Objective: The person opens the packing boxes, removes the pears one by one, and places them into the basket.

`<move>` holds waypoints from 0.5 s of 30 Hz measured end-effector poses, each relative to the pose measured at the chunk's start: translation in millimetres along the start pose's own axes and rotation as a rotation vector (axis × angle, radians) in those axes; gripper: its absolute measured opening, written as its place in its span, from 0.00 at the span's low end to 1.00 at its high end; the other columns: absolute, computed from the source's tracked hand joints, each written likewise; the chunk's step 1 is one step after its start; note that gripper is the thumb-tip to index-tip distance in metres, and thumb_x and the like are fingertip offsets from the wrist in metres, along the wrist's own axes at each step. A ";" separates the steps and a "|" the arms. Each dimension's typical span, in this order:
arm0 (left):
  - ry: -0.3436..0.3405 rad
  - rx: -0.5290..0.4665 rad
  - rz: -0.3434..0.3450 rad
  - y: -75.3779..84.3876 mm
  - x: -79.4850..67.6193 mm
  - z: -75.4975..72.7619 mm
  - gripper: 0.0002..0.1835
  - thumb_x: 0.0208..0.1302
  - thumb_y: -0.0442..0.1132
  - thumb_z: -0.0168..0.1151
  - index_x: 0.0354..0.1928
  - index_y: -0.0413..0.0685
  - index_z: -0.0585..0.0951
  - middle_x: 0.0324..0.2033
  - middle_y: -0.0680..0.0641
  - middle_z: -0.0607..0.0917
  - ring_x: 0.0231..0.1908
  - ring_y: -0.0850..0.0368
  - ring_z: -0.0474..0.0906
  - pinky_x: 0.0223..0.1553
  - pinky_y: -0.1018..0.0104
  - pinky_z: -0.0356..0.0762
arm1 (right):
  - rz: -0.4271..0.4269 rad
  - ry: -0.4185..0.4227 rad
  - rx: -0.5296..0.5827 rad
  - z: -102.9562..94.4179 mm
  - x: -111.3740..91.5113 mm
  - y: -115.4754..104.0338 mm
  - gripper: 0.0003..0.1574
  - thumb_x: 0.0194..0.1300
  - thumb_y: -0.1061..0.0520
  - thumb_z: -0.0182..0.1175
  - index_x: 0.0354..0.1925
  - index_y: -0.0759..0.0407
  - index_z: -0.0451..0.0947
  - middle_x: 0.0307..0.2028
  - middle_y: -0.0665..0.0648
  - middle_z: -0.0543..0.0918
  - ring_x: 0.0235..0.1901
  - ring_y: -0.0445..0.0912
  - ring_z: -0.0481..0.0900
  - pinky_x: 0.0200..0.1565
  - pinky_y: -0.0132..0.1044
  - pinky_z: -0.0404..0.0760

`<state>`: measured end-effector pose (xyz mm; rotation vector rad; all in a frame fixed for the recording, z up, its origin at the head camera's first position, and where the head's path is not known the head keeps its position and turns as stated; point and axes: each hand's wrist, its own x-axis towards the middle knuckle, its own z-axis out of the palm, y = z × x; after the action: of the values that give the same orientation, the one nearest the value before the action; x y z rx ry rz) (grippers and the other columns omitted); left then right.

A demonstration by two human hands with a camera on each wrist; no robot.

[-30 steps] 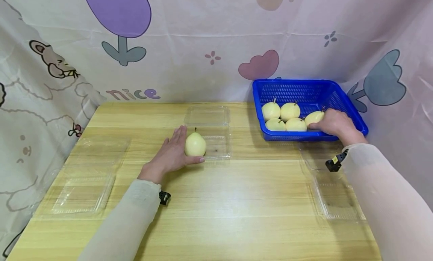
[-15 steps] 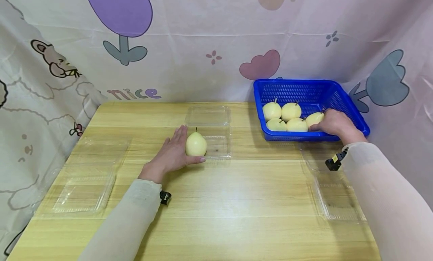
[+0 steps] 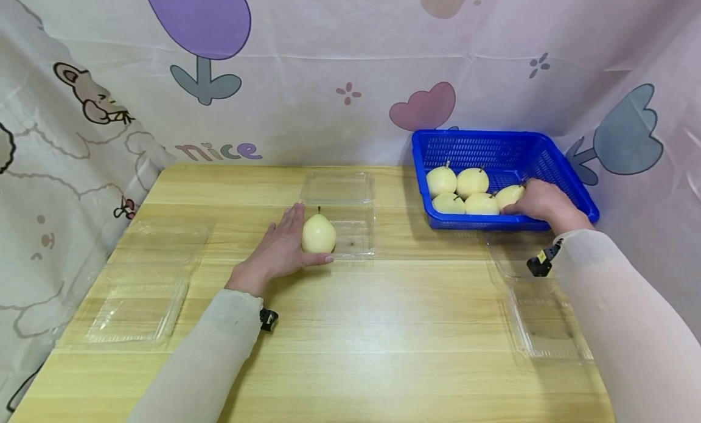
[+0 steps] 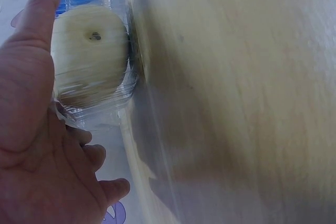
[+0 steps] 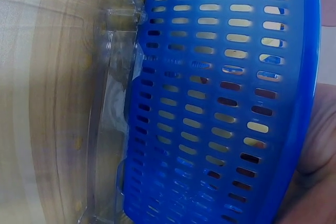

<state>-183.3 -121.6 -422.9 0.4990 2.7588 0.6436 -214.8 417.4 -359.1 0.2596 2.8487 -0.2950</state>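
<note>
A pale yellow pear point(image 3: 318, 234) sits stem up in the left part of a clear plastic clamshell box point(image 3: 355, 240) at the middle of the table. My left hand point(image 3: 278, 248) rests around the pear's left side, fingers straight and thumb stretched along the box's front. The left wrist view shows the pear's underside point(image 4: 92, 56) through the clear wall. At the back right, my right hand point(image 3: 549, 202) reaches into a blue basket point(image 3: 506, 222) and grips a pear point(image 3: 510, 195) between thumb and fingers. The basket's wall hides most of that hand in the right wrist view.
Several other pears point(image 3: 473, 182) fill the basket's left side. One opened clear box point(image 3: 137, 301) lies at the table's left, another clear box point(image 3: 547, 325) at the right, partly under the right sleeve point(image 3: 630, 313). A printed curtain point(image 3: 306, 106) hangs behind the table.
</note>
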 end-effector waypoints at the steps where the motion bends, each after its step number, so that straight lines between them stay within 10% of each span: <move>1: 0.000 0.001 0.000 -0.1 0.1 0.3 0.77 0.55 0.80 0.67 0.84 0.40 0.33 0.85 0.39 0.37 0.85 0.42 0.33 0.82 0.33 0.38 | 0.002 -0.003 0.000 0.2 0.3 0.3 0.62 0.63 0.36 0.72 0.66 0.87 0.62 0.59 0.86 0.72 0.55 0.77 0.73 0.59 0.74 0.74; 15: 0.002 0.011 -0.001 -1.4 1.9 1.5 0.78 0.54 0.80 0.67 0.84 0.41 0.33 0.85 0.39 0.37 0.85 0.41 0.34 0.82 0.34 0.38 | -0.003 -0.016 0.013 1.3 2.2 2.9 0.62 0.64 0.36 0.70 0.65 0.88 0.60 0.58 0.87 0.72 0.54 0.77 0.74 0.59 0.73 0.74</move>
<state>-184.8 -121.5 -425.2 0.4989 2.7663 0.6293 -216.1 420.3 -361.5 0.2539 2.8323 -0.3144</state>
